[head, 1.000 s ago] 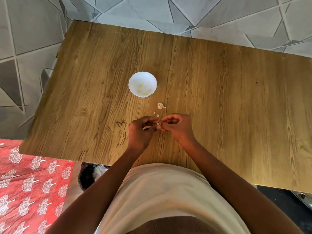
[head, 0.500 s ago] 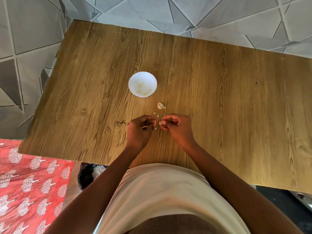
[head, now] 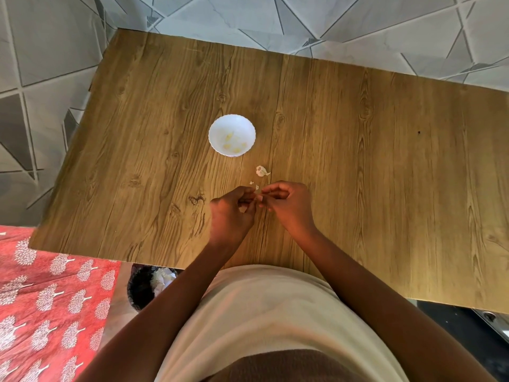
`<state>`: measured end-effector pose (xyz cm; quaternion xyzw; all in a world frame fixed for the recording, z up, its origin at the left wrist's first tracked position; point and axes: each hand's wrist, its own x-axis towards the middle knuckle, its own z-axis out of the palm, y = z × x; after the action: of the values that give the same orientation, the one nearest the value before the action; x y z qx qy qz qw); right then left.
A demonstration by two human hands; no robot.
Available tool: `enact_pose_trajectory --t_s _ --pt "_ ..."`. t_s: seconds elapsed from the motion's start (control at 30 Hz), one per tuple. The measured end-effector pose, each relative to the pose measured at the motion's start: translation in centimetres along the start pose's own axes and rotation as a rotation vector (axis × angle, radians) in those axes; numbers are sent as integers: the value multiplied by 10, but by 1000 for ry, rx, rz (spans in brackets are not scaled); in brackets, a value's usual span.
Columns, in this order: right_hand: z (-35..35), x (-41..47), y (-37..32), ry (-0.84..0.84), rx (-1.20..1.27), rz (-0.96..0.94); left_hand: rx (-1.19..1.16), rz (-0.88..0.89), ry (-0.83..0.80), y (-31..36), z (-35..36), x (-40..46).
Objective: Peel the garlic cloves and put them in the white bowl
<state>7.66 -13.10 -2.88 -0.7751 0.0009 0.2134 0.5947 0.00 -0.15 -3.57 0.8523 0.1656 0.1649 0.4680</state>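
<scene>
A small white bowl [head: 213, 128] stands on the wooden table [head: 358, 161] with several pale yellow peeled cloves [head: 229, 138] inside. Just beyond my hands lies a piece of unpeeled garlic [head: 261, 171], with small skin flakes [head: 254, 184] beside it. My left hand [head: 231, 213] and my right hand [head: 287, 205] meet fingertip to fingertip over the table, both pinching one small garlic clove [head: 257, 197] that is mostly hidden between the fingers.
The table's near edge runs just in front of my body. Below it on the left sits a dark bin [head: 146, 285] with white scraps. A red patterned cloth [head: 49, 299] lies at the lower left. Grey tiled floor surrounds the table.
My fingers have shifted slightly on the clove. The bowl and the loose garlic piece have not moved.
</scene>
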Motion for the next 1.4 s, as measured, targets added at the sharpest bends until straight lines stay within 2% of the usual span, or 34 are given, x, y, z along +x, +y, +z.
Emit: enact_pose_trajectory --t_s 0.27,0.5,0.67,0.73,0.9,0.97,1.17,1.4 --pt "-3 1 -6 8 65 102 105 58 -36 3 0 1" --pt "-6 -1 -11 -25 99 97 149 98 -74 5 -2 0" --pt "-7 0 -13 10 130 133 105 118 -67 2 -2 2" --pt "-8 0 -13 8 134 137 32 54 -74 2 -3 1" --pt "-12 1 -11 -55 136 121 -209 -269 -102 6 -7 3" --pt "-13 1 -11 -70 136 109 -285 -333 -108 7 -8 4" --pt "-16 1 -9 -75 41 6 -347 -394 -109 5 -9 4" --pt "-15 6 -1 -24 -175 -153 -312 -391 -72 5 -9 3"
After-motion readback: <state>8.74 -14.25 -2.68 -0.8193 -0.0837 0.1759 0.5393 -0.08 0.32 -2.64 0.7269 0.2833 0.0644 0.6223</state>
